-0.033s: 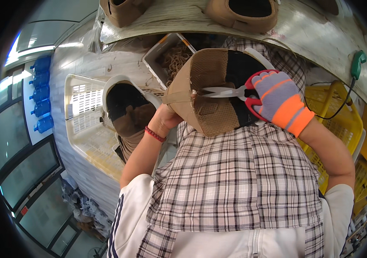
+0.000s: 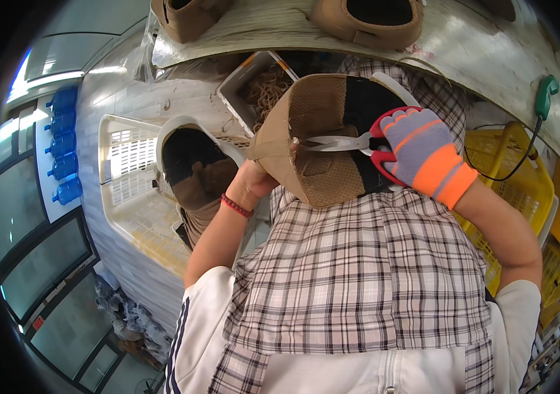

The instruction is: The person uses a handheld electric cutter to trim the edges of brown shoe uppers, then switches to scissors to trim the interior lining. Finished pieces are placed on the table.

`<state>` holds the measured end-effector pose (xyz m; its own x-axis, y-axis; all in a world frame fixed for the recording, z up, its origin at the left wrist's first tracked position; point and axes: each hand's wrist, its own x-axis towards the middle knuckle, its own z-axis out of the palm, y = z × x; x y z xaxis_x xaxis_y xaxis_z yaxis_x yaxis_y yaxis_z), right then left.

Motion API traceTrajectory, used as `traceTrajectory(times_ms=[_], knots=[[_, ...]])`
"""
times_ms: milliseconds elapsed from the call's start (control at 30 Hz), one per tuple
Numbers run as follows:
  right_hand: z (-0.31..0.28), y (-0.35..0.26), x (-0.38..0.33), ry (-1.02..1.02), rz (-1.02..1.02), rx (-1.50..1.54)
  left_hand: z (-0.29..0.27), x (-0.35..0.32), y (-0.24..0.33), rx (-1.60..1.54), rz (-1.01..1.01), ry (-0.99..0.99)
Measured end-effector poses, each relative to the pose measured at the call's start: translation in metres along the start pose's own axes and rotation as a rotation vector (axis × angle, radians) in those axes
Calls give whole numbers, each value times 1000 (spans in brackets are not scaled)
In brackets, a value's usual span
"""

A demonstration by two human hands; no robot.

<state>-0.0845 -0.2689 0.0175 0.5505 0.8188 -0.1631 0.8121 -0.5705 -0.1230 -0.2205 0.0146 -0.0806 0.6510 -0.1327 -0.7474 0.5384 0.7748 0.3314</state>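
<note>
Scissors (image 2: 352,142) and the gloved right hand (image 2: 419,146) have shifted very slightly left since the earlier frame; the shoe and left hand look unchanged. Largest first. Worktable (image 2: 273,36): pale, worn top across the far side, two brown shoes on it, one far left (image 2: 191,25), one nearer the middle (image 2: 372,37). Plaid apron (image 2: 339,282): over the wearer's front, near side. White basket (image 2: 119,217): plastic, left, with a black-lined shoe (image 2: 194,154) at its right side. Yellow basket (image 2: 539,190): right, beyond the right forearm. Brown shoe (image 2: 273,148): mesh with black lining, held up between the two hands, its opening facing right, just beyond the apron. Grey bin (image 2: 232,98): far side, behind the shoe, holding tangled tan cord (image 2: 268,92). Right hand: grey-and-orange glove, fingers closed round the red handles of the scissors. Left hand (image 2: 259,178): bare, gripping the shoe at its left edge; most fingers hidden behind it. Scissors: blades pointing left into the shoe's opening, tips near the left hand's visible fingertip; contact there cannot be told. Red beaded bracelet (image 2: 236,205): round the left wrist.
</note>
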Motion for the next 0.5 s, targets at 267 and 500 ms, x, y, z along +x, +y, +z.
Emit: traceTrajectory(times_ms=[267,500], knots=[[0,-12,9,-98,15,-42,16,-10,-1,60,68,95],[2,-14,10,-73,5,-18,10,-8,-1,23,56,39]])
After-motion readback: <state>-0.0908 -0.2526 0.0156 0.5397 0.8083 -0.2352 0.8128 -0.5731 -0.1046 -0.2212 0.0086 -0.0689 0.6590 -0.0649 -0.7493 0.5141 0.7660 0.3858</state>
